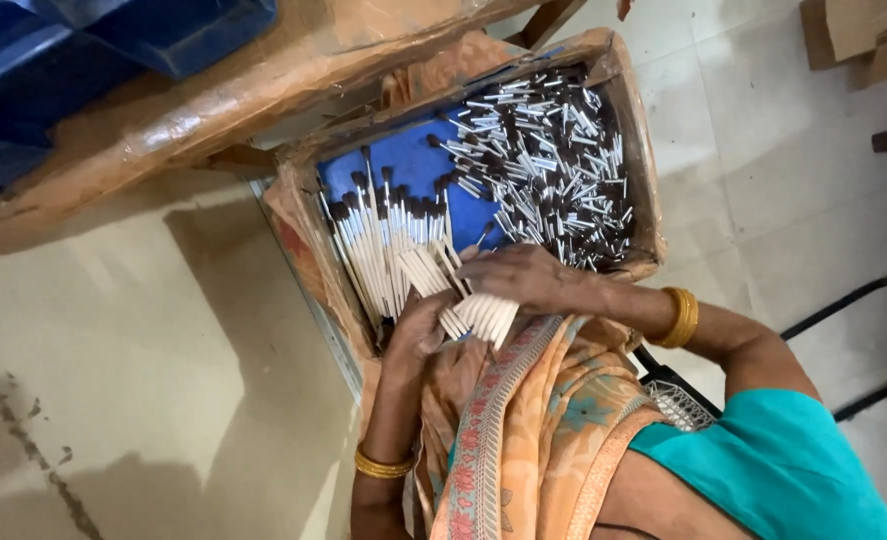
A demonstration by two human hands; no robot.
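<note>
Hands over brown cardboard tray (635, 150) with blue liner. Left hand (415, 330) curled shut on bundle of white-handled brushes (478, 312), handle ends squared, likely for alignment. Right hand (523, 275) laid loosely on bundle top, fingers (483, 262) half-curled. Loose dark-tipped ferrules (553, 160) heaped far right; finished brushes (383, 240) rowed left.

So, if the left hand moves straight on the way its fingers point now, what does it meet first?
Probably the row of assembled brushes with white handles, lying in the tray. The left hand already grips a bundle of white sticks and points up into that row. Depth is unclear from one view.
</note>
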